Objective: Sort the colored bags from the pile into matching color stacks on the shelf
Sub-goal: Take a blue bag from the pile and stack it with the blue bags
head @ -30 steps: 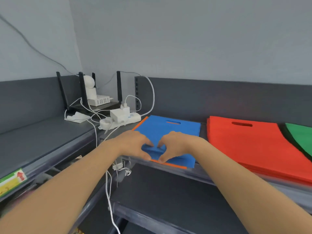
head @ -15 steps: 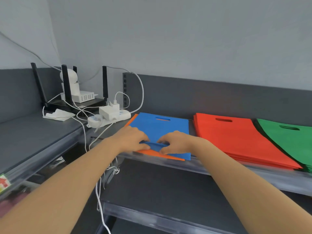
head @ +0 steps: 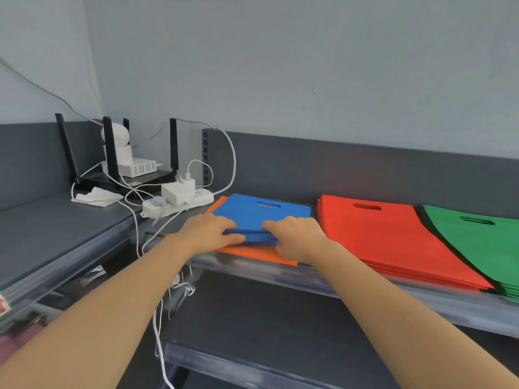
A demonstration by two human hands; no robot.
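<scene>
Shelf (head: 309,282) carrying one blue bag (head: 261,213) laid on one orange bag (head: 252,252), handle slot toward the wall and long axis running front to back. Left hand (head: 207,231) and right hand (head: 297,234) meet at the blue bag's near edge, fingers clamped on the bunched fabric. To the right lie two stacks — one red stack (head: 387,237), one green stack (head: 483,240), slots likewise toward the wall.

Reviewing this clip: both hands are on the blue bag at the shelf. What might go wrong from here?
The left hand and right hand pinch the bunched near edge of the blue bag; lifting it may drag the orange bag beneath over the lip of the shelf. A leftward sweep might snag the power strip and its cables lying beside it.
</scene>
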